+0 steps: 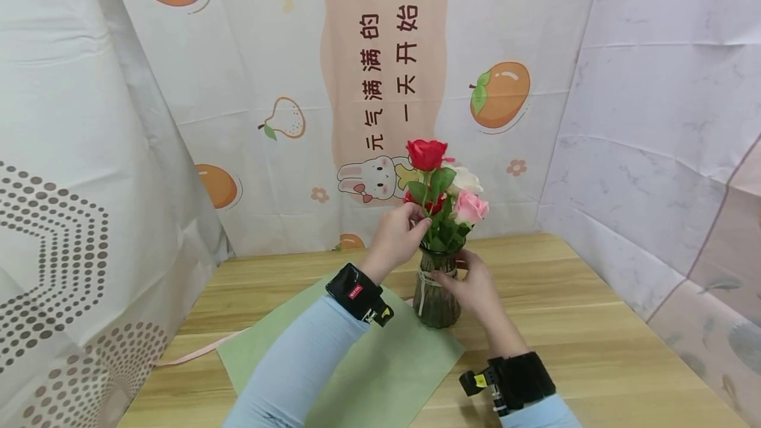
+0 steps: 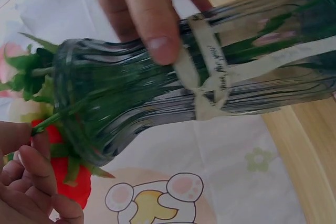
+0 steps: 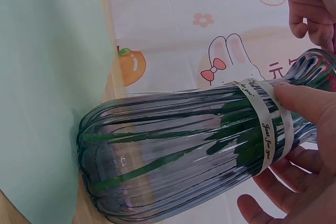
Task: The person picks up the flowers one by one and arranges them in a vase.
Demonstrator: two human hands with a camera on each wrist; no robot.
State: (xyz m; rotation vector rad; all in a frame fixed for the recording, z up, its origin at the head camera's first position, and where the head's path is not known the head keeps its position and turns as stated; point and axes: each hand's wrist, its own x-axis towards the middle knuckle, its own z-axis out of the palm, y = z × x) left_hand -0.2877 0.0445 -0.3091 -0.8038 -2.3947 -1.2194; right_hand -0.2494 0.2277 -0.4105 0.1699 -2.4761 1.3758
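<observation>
A ribbed, see-through glass vase (image 1: 436,309) stands upright at the back of the table, with a printed ribbon (image 3: 266,129) tied around it. My right hand (image 1: 478,286) holds the vase, thumb and fingers on opposite sides near the ribbon. At the vase mouth, my left hand (image 1: 397,236) pinches a thin green stem (image 2: 39,128) between thumb and finger. The tallest red rose (image 1: 427,154) rises above that hand. Lower in the bunch are another red rose (image 2: 71,179), a pink rose (image 1: 471,207) and a white rose (image 1: 466,180). Green stems (image 3: 142,174) show through the glass.
A sheet of light green paper (image 1: 380,362) lies on the wooden table (image 1: 571,322), to the left of the vase and in front of it. From under it a pink ribbon (image 1: 205,350) runs left. Printed cloth (image 1: 267,190) hangs behind the table.
</observation>
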